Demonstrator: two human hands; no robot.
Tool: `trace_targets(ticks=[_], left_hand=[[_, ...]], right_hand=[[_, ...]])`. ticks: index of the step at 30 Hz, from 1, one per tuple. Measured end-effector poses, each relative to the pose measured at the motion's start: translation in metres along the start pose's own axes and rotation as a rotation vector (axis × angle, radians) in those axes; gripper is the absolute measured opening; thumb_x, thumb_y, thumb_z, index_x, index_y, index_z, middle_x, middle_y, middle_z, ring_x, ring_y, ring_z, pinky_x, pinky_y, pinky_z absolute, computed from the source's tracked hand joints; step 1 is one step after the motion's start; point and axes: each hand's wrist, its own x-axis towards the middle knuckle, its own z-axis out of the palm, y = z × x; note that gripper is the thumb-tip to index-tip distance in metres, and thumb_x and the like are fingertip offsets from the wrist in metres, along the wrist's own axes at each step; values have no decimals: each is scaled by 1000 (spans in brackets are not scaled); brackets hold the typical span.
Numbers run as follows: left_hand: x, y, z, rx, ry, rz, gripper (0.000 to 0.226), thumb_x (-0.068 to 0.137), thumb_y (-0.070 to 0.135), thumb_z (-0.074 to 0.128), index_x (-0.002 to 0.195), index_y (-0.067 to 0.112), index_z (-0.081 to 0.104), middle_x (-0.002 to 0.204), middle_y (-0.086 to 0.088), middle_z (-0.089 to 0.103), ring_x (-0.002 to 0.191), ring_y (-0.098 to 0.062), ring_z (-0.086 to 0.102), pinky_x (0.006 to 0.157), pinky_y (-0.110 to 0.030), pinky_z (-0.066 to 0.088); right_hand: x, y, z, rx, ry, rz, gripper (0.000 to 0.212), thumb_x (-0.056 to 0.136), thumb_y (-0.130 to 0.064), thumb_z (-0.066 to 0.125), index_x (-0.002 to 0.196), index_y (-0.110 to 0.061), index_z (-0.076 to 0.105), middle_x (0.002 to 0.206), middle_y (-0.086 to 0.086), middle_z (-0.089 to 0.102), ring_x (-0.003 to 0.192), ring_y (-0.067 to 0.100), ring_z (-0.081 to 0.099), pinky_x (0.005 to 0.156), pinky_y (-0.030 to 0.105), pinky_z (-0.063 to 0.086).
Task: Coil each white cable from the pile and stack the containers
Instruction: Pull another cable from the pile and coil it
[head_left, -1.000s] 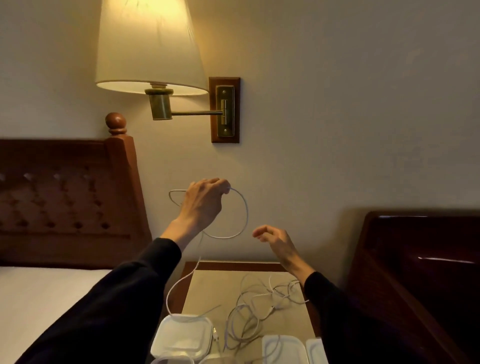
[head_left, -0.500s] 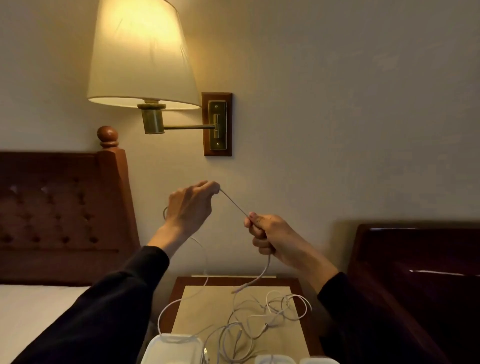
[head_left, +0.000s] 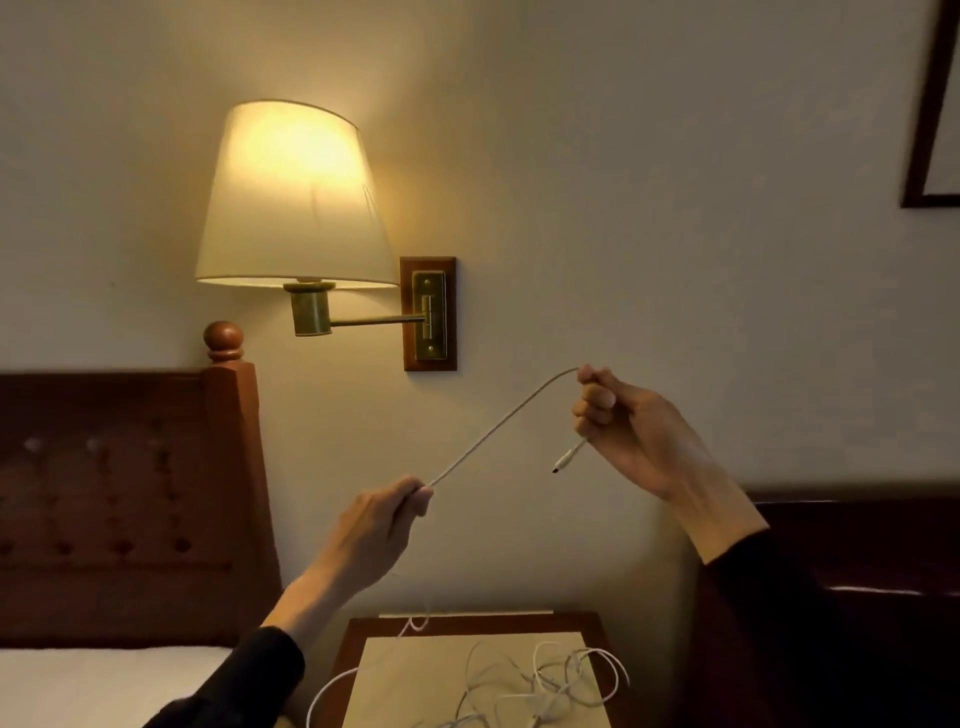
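Both my hands pinch one thin white cable, held up before the cream wall.

My left hand (head_left: 376, 525) grips it low; my right hand (head_left: 626, 426) curls round it near its plug end (head_left: 563, 461). The tangled white cable pile (head_left: 540, 686) lies on the brown wooden nightstand's (head_left: 592, 626) beige top. No writing is legible. A lit brass wall lamp (head_left: 296, 197) glows above.
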Motion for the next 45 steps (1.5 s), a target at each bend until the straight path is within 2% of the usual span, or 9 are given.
trace_targets(ticks=[5,11,18,23,28,32,37,41,45], left_hand=[[27,64,0,126,-329,223,39,100,48,31,74,25,49,56,11,43,48,-12,44,51,-26,36],[63,95,-25,74,-93,367,21,101,28,46,86,24,60,61,20,47,46,0,47,52,-7,30],[80,90,-29,124,141,312,21,100,26,44,86,21,58,60,17,49,50,-2,49,51,-13,36],[75,87,-14,22,161,210,24,102,36,38,86,26,54,64,18,51,56,-5,53,53,-19,39],[71,75,8,-308,121,12,30,102,29,38,75,23,48,61,15,47,56,-8,43,54,-20,33],[50,40,36,-423,131,-187,32,102,28,39,72,21,49,62,15,44,58,-3,38,56,-24,31],[33,31,47,-224,-130,-359,32,102,20,43,72,25,52,61,11,45,55,-3,38,59,-30,36],[49,76,22,88,-595,-196,42,102,37,39,65,20,49,66,3,52,60,-15,47,65,-38,43],[70,110,-11,186,-490,102,40,103,41,36,69,23,48,59,7,45,50,-11,41,56,-22,34]], right_hand=[[7,15,18,-632,50,-112,30,105,-17,40,94,-4,65,86,14,75,77,25,71,73,32,57],[-4,25,32,-857,-86,-72,31,103,-15,44,92,-5,71,81,13,74,71,22,71,69,27,58],[-15,31,31,-636,-213,-6,41,106,-14,29,96,-2,66,73,11,68,67,22,64,72,31,53],[-24,20,24,-507,-312,84,33,103,-17,38,101,-2,66,81,13,68,72,20,65,73,28,53],[-16,5,25,-179,-227,98,26,97,-22,43,79,-12,58,54,-3,42,46,9,39,48,19,36],[-9,-19,21,98,-189,98,25,96,-19,39,75,-15,53,50,-10,24,44,6,14,42,18,22],[-3,-32,14,88,-25,-1,26,99,-17,37,77,-15,50,52,-9,22,40,6,23,42,18,22],[3,-20,15,-345,87,-48,29,104,-16,38,83,-8,56,62,5,57,52,15,54,52,23,47],[5,-5,20,-651,69,-122,32,105,-15,40,90,1,63,81,19,73,73,31,71,68,33,59]])
